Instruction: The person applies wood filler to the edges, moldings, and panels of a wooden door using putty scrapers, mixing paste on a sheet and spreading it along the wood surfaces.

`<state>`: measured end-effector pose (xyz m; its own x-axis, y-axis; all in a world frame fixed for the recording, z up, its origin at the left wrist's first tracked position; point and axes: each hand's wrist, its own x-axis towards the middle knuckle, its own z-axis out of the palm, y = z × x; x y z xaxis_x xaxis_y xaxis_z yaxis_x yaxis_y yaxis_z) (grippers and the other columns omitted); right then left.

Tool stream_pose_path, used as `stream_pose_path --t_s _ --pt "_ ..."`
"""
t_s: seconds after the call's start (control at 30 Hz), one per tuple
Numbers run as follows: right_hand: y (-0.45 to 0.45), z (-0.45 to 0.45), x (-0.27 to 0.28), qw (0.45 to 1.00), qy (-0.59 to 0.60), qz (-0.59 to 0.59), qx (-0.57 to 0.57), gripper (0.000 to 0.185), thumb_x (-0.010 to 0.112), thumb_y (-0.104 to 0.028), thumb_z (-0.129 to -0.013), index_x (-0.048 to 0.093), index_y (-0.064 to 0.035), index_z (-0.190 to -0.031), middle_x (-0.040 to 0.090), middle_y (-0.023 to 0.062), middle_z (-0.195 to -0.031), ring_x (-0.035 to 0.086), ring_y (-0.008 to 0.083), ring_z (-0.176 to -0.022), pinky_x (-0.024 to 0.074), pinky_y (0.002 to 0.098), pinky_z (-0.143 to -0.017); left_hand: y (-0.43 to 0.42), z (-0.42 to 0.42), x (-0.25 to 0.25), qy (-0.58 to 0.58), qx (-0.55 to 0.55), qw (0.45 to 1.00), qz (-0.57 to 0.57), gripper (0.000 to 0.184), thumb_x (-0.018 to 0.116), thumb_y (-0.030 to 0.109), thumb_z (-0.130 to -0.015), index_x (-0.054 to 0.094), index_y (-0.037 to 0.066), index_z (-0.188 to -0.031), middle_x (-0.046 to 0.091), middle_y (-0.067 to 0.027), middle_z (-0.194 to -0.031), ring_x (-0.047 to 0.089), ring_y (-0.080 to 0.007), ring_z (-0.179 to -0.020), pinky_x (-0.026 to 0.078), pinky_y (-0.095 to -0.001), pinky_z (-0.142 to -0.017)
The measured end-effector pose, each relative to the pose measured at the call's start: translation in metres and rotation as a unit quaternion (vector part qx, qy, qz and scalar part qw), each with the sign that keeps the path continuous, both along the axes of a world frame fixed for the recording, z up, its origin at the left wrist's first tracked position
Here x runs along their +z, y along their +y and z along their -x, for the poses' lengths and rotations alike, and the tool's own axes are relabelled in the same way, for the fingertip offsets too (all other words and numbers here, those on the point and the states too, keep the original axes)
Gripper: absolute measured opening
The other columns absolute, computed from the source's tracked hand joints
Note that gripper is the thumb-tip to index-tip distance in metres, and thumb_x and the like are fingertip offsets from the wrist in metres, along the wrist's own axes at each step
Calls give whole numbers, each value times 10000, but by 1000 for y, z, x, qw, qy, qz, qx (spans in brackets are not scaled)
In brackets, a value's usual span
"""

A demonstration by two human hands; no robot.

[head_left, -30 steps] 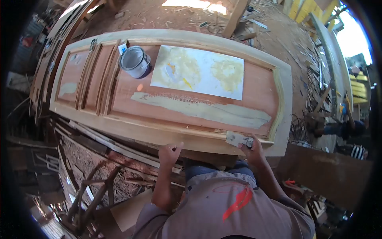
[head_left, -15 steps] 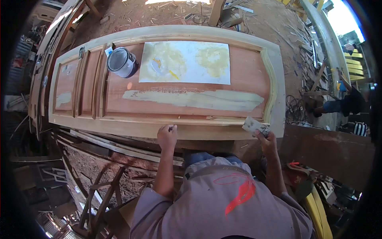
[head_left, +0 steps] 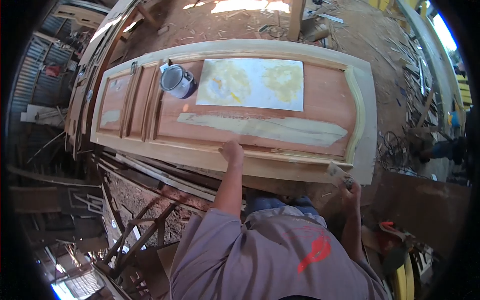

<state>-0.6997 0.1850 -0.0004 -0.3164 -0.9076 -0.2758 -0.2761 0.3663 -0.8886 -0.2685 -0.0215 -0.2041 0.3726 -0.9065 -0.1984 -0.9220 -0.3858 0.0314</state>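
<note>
A panelled wooden door (head_left: 280, 172) lies flat in front of me, with a long band of pale filler (head_left: 265, 127) smeared across its reddish panel. My left hand (head_left: 232, 151) is at the door's near moulding, fingers curled closed; whatever they pinch, if anything, is hidden. Beside the near right corner, my right hand (head_left: 352, 192) grips a flat, filler-stained scraper (head_left: 338, 173), its blade toward the door edge. On the panel rest a paint can (head_left: 178, 81) and a white sheet (head_left: 252, 102) with yellowish smears.
Long boards (head_left: 150, 172) and a wooden frame lie below the door on the left. A brown board (head_left: 420, 205) stands at the right. Wood scraps and cables (head_left: 395, 147) litter the ground. Part of another person (head_left: 447, 150) shows at the far right.
My view has turned, so the door appears farther right and slightly tilted. My left hand has moved forward from the door's near edge onto the moulding. My right hand still holds the scraper.
</note>
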Motion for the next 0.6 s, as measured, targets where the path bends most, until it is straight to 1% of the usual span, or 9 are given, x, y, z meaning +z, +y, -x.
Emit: stream_pose_path --t_s 0.13,0.2,0.23,0.3,0.37,0.43,0.5,0.57,0.6 --pt "8 10 -2 999 -34 3 -10 161 718 -150 -1000 735 -17 -1090 708 -37 -948 601 69 -882 492 272 -795 7 -11 27 114 56 991 36 230 736 296 -845 801 83 -904 775 -166 -903 747 -373 -917 560 -506 -867" --pt "6 14 -15 995 -94 22 -20 156 716 -153 -1003 733 -17 -1079 710 -33 -949 610 72 -882 497 278 -795 29 -32 38 215 62 972 74 207 727 288 -843 797 102 -905 778 -160 -919 746 -373 -937 576 -491 -836" --pt "2 13 -13 995 -93 19 -6 180 713 -135 -1004 724 -8 -1131 718 -19 -981 620 77 -910 505 280 -819 45 -46 42 263 63 958 96 196 723 283 -842 795 112 -905 780 -156 -927 745 -373 -947 585 -483 -821" --pt "-6 11 -7 996 -90 15 20 255 706 -99 -1005 707 11 -1234 734 8 -1045 639 86 -965 520 284 -868 88 -73 46 222 69 969 83 216 730 284 -829 774 81 -887 752 -184 -841 735 -418 -860 586 -488 -763" --pt "-19 9 -9 996 -51 12 68 244 704 -107 -1008 705 16 -1220 733 9 -1040 633 86 -949 522 285 -854 148 -102 46 235 93 963 90 203 716 256 -842 764 69 -906 755 -199 -891 730 -428 -921 582 -507 -818" --pt "-35 2 -10 994 -15 22 108 238 702 -116 -1013 703 20 -1210 731 7 -1032 628 87 -935 524 286 -839 210 -124 49 190 126 969 99 224 698 244 -855 752 48 -949 749 -227 -933 719 -448 -960 572 -529 -858" --pt "-52 -11 -8 989 18 40 140 236 699 -125 -1020 701 23 -1204 728 4 -1019 624 88 -923 525 286 -824 264 -130 53 49 136 979 141 237 693 224 -850 743 34 -983 738 -259 -956 710 -460 -982 563 -540 -881" --pt "-67 -24 -27 987 -31 61 143 241 701 -136 -1024 699 24 -1204 727 6 -1013 622 93 -912 526 290 -813 316 -161 22 82 167 980 75 230 708 219 -842 757 40 -978 745 -256 -928 719 -460 -950 563 -549 -877" --pt "-75 -32 -33 986 -55 70 144 244 702 -142 -1026 699 24 -1204 727 7 -1010 621 95 -907 526 293 -807 326 -163 30 100 189 975 57 226 717 219 -841 757 40 -972 747 -251 -920 721 -457 -939 565 -548 -872"
